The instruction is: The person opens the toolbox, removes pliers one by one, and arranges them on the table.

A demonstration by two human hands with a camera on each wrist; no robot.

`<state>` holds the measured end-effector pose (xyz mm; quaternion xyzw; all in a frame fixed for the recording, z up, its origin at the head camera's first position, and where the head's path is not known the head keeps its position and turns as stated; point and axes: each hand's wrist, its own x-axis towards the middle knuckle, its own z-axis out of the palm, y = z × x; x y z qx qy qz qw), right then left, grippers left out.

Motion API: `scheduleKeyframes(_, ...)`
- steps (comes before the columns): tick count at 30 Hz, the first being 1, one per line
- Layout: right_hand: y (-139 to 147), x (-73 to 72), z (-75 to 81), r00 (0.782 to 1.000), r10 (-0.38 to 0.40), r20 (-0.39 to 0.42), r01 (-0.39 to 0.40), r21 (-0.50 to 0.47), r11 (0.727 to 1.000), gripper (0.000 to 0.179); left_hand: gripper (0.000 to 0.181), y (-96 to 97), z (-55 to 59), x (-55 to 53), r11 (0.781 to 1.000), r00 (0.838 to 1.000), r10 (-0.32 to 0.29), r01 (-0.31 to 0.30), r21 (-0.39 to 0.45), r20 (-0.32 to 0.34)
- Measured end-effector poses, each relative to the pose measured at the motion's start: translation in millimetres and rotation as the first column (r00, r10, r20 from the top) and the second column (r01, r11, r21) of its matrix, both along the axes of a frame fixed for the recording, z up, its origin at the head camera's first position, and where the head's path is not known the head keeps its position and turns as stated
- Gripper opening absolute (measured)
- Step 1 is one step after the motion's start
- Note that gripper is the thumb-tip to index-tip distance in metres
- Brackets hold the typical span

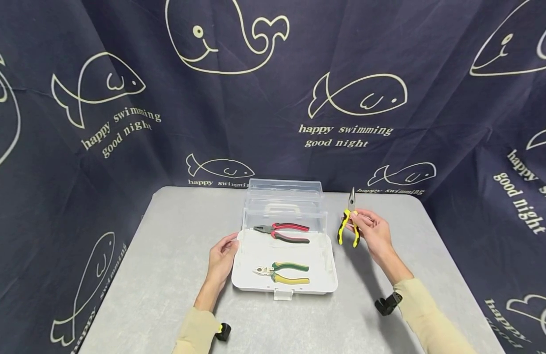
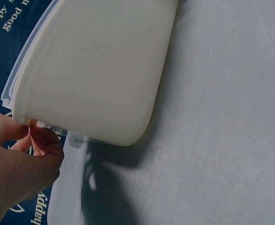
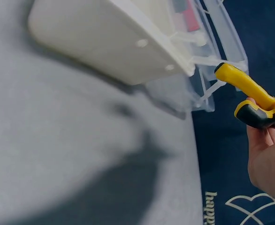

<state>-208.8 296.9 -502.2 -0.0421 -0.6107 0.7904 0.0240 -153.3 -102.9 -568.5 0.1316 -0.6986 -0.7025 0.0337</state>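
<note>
My right hand [image 1: 373, 231] grips needle-nose pliers [image 1: 352, 216] by the yellow-and-black handles, jaws pointing up and away, above the table right of the white toolbox [image 1: 259, 284]. In the right wrist view the pliers' handles [image 3: 248, 84] stick out from the fingers, slightly spread. My left hand [image 1: 221, 260] pinches the toolbox's rim at its left side, thumb and fingertips meeting at the edge in the left wrist view. Inside the toolbox lie combination pliers with red-and-black handles [image 1: 290, 226] at the back and green-and-yellow-handled pliers [image 1: 290, 280] toward the front, heads to the left.
The toolbox's clear lid [image 1: 283, 194] stands folded back behind it, with hinged arms at the side. A clear latch [image 1: 283, 295] hangs at the front. The grey table [image 1: 166, 275] meets a dark blue curtain [image 1: 273, 108] printed with fish. Each wrist carries a small black camera [image 1: 387, 304].
</note>
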Motion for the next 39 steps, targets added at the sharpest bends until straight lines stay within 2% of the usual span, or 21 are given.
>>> scheduleKeyframes(4,5.5,6.5,-8.9,0.999,-0.005,0.038,0.003,0.046,0.999,0.029,0.033,0.1,1.0,1.0,1.000,1.000,0.004,-0.004,-0.004,-0.006)
scheduleKeyframes(10,14.4,15.1,-20.7,0.998,-0.008,0.069,0.004,0.061,0.998,0.023,0.033,1.0,1.6,1.2,1.000,1.000,-0.004,0.004,0.002,-0.013)
scheduleKeyframes(18,22.5,21.6,-39.3,0.995,-0.043,0.088,0.031,0.134,0.990,0.045,0.034,0.3,2.4,1.5,1.000,1.000,-0.007,0.007,0.007,-0.022)
scheduleKeyframes(24,29.0,28.4,-55.8,0.990,-0.062,0.127,0.038,0.181,0.983,0.049,0.035,-0.7,2.9,1.9,1.000,1.000,-0.010,0.010,-0.008,0.002)
scheduleKeyframes(29,32.7,30.4,-64.9,0.983,-0.095,0.158,0.055,0.241,0.969,0.046,0.034,-0.9,3.8,1.0,0.999,1.000,-0.018,0.019,-0.028,0.026)
scheduleKeyframes(39,39.8,32.3,-70.3,0.967,-0.148,0.207,0.065,0.358,0.932,0.045,0.033,1.6,2.0,2.1,1.000,1.000,-0.004,0.005,-0.011,0.004)
